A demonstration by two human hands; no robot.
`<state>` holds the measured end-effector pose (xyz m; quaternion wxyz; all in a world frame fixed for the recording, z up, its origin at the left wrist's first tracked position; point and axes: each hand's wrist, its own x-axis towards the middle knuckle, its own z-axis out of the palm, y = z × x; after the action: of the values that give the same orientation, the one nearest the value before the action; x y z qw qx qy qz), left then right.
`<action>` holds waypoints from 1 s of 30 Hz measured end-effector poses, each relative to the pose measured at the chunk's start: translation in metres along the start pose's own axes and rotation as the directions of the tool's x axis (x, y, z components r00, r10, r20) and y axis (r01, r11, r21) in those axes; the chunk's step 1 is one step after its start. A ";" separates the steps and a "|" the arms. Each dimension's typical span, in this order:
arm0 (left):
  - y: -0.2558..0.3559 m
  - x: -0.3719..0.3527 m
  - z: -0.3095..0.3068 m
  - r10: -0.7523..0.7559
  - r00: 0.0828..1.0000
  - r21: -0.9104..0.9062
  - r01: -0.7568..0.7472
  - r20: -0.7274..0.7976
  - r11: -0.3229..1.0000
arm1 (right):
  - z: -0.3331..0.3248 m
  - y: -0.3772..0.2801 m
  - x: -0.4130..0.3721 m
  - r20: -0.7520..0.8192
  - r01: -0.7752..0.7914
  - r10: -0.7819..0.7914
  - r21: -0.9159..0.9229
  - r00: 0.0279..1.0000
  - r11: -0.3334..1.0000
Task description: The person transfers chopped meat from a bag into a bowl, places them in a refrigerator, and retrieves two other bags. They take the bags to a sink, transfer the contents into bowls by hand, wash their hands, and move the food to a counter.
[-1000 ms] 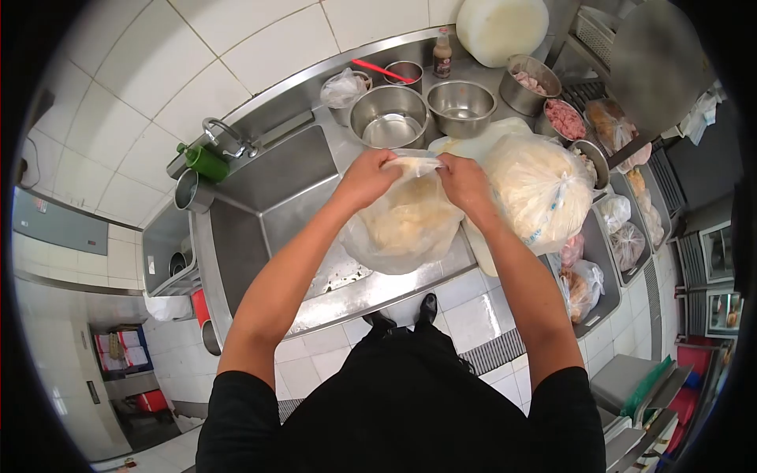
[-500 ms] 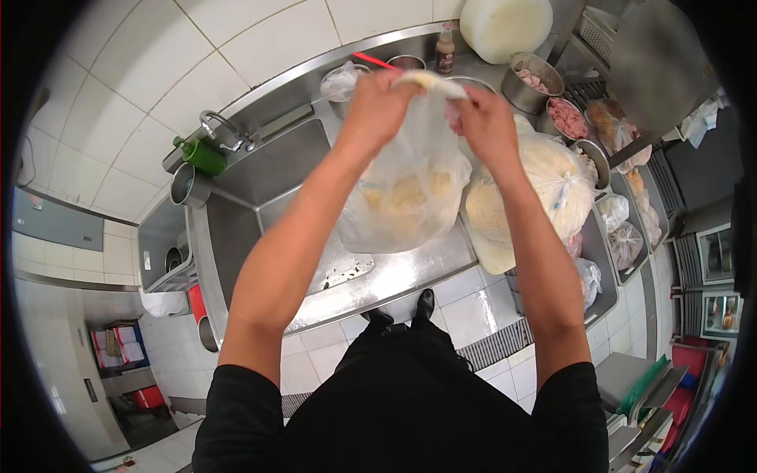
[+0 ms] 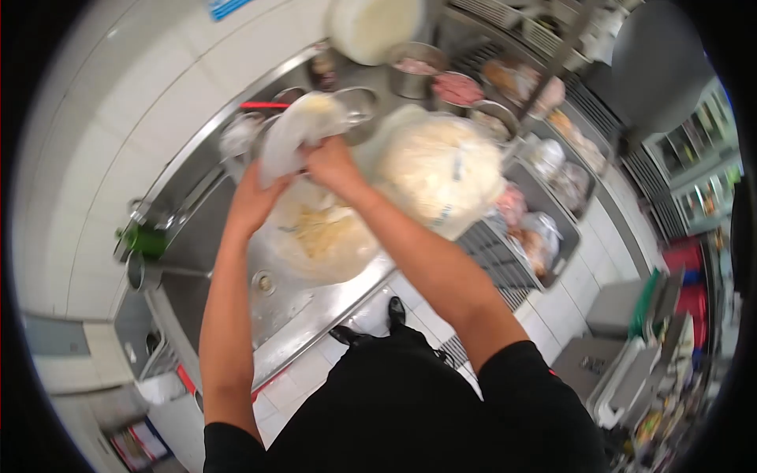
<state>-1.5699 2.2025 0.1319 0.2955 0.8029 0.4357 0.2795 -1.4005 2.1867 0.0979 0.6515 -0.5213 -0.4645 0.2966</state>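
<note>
A clear plastic bag point(image 3: 339, 264) with pale yellow pieces point(image 3: 319, 229) in its bottom rests over the steel sink's edge. My left hand point(image 3: 259, 199) is closed on the bag's gathered upper part from the left. Opposite it, my right hand point(image 3: 331, 164) grips the same upper part, fingers wrapped into the plastic. The bag's top point(image 3: 303, 126) flops upward above both hands, blurred by motion. Just right of my right forearm sits a larger, full plastic bag point(image 3: 441, 169) with pale contents.
The sink basin point(image 3: 185, 296) lies left, with a green bottle point(image 3: 143, 241) beside it. Along the back stand a large pale round tub point(image 3: 374, 31), a steel pot point(image 3: 414, 71) and a bowl of pink meat point(image 3: 457, 88). Grey bins point(image 3: 552, 264) with bagged food are on the right.
The camera view has turned and shifted. My hands, earlier raised and spread along the bag's stretched opening, are now lower and nearer together, and the bag's top has folded over above them.
</note>
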 end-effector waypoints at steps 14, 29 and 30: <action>0.066 0.020 0.014 -0.121 0.908 -0.860 0.419 0.402 0.290 | -0.085 -0.046 -0.049 0.020 0.408 -0.422 -0.302 0.906 0.862; -0.040 -0.057 0.058 -0.241 0.949 -0.783 0.306 0.204 0.542 | -0.419 -0.142 -0.336 -0.579 -0.148 -0.730 -0.809 0.363 0.569; -0.056 -0.065 0.058 -0.285 0.946 -0.763 0.296 0.153 0.574 | -0.436 -0.153 -0.374 -0.503 -0.250 -0.793 -0.863 0.343 0.439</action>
<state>-1.5890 2.1576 0.0409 0.6571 0.5153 0.3955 0.3823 -1.1637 1.6425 0.1220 0.4844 -0.7239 -0.2095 -0.4443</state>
